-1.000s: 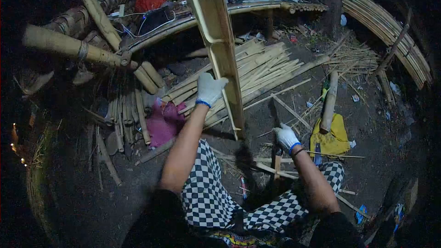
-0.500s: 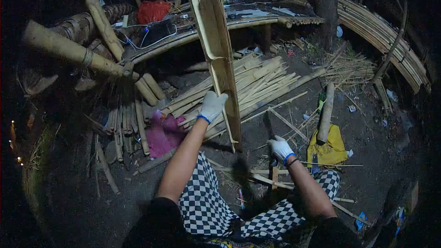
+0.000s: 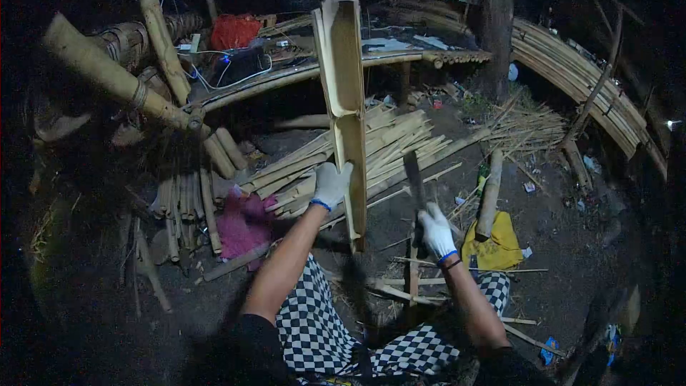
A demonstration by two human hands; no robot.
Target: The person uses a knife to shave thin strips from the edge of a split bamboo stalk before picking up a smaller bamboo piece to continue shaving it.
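Grip check: my L hand wraps 1 upright split bamboo slat; R hand clamps 1 blade, near 1 yellow cloth, 1 pink cloth.

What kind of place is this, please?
Probably an outdoor bamboo workshop at night: a heap of split bamboo strips lies on bare earth, a bamboo platform stands behind, and the left hand holds a split culm, the right hand a blade.

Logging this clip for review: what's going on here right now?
A seated person in white gloves handles bamboo. The left hand grips a split bamboo piece standing upright. The right hand holds a dark blade pointing up beside it, apart from it. A pile of bamboo strips lies behind, a yellow cloth to the right.
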